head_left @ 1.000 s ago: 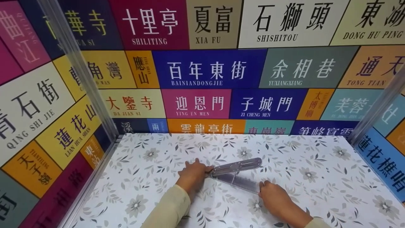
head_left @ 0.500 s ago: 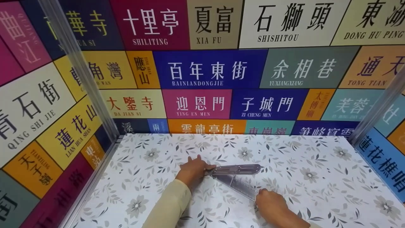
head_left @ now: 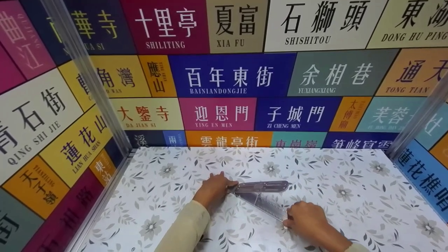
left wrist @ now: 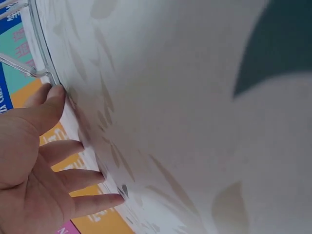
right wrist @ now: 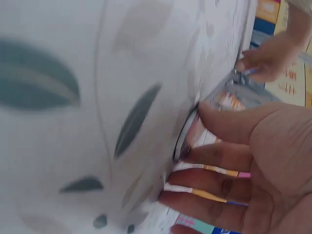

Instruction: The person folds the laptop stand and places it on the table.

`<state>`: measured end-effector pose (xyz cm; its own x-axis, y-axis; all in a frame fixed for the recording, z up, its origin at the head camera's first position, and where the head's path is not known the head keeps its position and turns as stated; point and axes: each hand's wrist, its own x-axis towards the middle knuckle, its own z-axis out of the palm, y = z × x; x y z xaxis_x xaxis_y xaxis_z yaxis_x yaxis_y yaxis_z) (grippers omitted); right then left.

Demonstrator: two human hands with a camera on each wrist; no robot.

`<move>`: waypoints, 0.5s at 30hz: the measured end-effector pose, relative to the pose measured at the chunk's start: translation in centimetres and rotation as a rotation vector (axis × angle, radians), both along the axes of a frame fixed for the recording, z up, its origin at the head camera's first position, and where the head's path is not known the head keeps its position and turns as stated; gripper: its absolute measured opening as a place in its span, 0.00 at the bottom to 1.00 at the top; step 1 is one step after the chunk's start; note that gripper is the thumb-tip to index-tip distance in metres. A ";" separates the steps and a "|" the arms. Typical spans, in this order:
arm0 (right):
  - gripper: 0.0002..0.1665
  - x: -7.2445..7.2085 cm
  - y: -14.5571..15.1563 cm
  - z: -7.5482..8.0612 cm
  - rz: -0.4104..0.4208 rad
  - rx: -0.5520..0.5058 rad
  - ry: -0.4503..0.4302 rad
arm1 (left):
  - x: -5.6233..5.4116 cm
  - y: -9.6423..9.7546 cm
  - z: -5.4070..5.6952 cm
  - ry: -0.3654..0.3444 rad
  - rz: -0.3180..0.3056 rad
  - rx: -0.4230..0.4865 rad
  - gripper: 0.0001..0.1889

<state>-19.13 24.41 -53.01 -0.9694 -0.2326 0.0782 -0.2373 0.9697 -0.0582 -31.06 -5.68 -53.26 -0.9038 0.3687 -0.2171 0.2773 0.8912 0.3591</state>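
Observation:
A clear plastic piece with two hinged arms lies in a V on the patterned tabletop (head_left: 168,196) in the head view. Its upper arm (head_left: 264,187) is slotted. Fine marks like a ruler's run along the lower arm (head_left: 267,208), and a short strut joins the two. My left hand (head_left: 214,190) pinches the hinge end between thumb and forefinger, other fingers spread on the table. My right hand (head_left: 309,219) holds the lower arm's free end with thumb and fingertips. The left wrist view shows the edge of the piece (left wrist: 43,51) at my left thumb.
Printed panels (head_left: 227,75) with large lettering stand behind and at both sides of the table. Clear corner posts (head_left: 92,77) rise at the left and right. The tabletop reaches right up to the back panel.
The V has turned slightly, its right side coming nearer to me. My right hand has moved with it and shifted its fingers on the end. The left hand stays at the hinge.

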 end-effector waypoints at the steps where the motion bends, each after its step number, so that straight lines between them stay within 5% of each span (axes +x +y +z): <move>1: 0.20 -0.3 0.4 0.1 0.003 -0.032 -0.019 | 0.1 0.1 0.0 0.033 -0.021 -0.001 0.24; 8: 0.13 -3.2 3.5 -0.4 0.091 -0.413 -0.225 | 1.2 2.0 0.4 0.324 -0.150 0.033 0.14; 15: 0.15 -5.1 5.0 -0.8 0.195 -0.627 -0.412 | 3.5 4.7 1.5 0.417 -0.134 0.079 0.12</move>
